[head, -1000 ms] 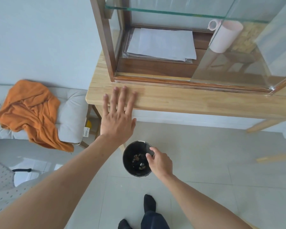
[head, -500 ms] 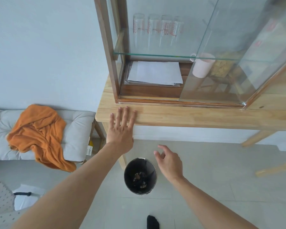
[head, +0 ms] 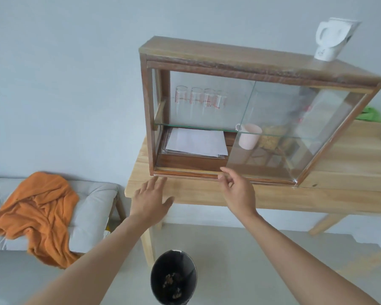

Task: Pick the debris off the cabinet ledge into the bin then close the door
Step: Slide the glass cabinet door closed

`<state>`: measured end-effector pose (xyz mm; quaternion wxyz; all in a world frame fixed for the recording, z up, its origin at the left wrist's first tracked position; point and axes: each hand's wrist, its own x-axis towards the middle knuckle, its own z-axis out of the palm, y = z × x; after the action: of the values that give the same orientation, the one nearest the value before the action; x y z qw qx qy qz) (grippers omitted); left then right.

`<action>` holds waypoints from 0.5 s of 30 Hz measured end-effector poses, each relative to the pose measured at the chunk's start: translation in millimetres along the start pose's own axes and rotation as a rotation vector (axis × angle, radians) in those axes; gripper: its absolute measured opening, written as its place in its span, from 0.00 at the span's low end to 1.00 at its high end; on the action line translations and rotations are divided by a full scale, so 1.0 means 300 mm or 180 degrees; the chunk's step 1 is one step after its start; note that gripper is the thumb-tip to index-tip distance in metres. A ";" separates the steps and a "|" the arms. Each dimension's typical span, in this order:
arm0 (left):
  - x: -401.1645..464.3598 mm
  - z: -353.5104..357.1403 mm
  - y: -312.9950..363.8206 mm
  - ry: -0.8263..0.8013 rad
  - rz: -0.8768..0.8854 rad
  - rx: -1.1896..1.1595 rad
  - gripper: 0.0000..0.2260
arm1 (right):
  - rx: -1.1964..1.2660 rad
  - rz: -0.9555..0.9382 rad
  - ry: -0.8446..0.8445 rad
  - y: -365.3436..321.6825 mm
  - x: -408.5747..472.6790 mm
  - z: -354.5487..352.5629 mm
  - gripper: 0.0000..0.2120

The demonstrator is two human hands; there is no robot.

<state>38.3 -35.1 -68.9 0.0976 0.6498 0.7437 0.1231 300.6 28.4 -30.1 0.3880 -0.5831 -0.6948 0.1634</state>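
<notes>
A wooden cabinet with sliding glass doors stands on a light wooden table. Its left half is open, and the glass door covers the right half. My right hand is at the bottom ledge, fingertips touching the lower left corner of the glass door. My left hand rests flat on the table just in front of the cabinet's left corner, fingers spread. A black bin with brown debris in it stands on the floor below.
Inside the cabinet are white papers, a pink cup and measuring glasses. A white jug stands on top. An orange cloth lies on a grey cushioned bench to the left.
My right hand has risen from over the bin to the edge of the glass door. My view has tilted up, showing the whole cabinet. My left hand stays on the table.
</notes>
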 end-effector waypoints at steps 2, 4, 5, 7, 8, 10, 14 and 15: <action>0.007 -0.050 -0.001 0.0543 -0.0331 -0.0449 0.34 | -0.0018 -0.0350 0.0314 -0.014 0.073 -0.055 0.13; 0.030 -0.100 -0.010 0.0960 -0.0562 -0.0855 0.37 | -0.0169 -0.0811 0.0616 -0.018 0.143 -0.116 0.15; 0.046 -0.123 -0.016 0.1107 -0.0619 -0.0999 0.40 | -0.0344 -0.1058 0.0824 -0.013 0.178 -0.145 0.16; 0.086 -0.162 -0.028 0.1211 -0.0591 -0.1196 0.44 | -0.0881 -0.1488 0.1250 0.009 0.246 -0.198 0.20; 0.108 -0.178 -0.032 0.1177 -0.0532 -0.1255 0.46 | -0.1148 -0.1613 0.1350 0.026 0.277 -0.225 0.24; 0.145 -0.195 -0.035 0.1063 -0.0394 -0.1292 0.47 | -0.1613 -0.1717 0.1349 0.073 0.335 -0.277 0.34; 0.181 -0.184 -0.013 0.1020 -0.0151 -0.1276 0.50 | -0.2430 -0.1815 0.1227 0.174 0.421 -0.360 0.45; 0.185 -0.178 -0.007 0.1008 -0.0151 -0.1323 0.51 | -0.2581 -0.1853 0.1161 0.190 0.437 -0.371 0.47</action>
<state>12.5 16.6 -17.9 0.1143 0.5709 0.7234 0.3711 418.5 141.4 48.8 0.2752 -0.4883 -0.7566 -0.3368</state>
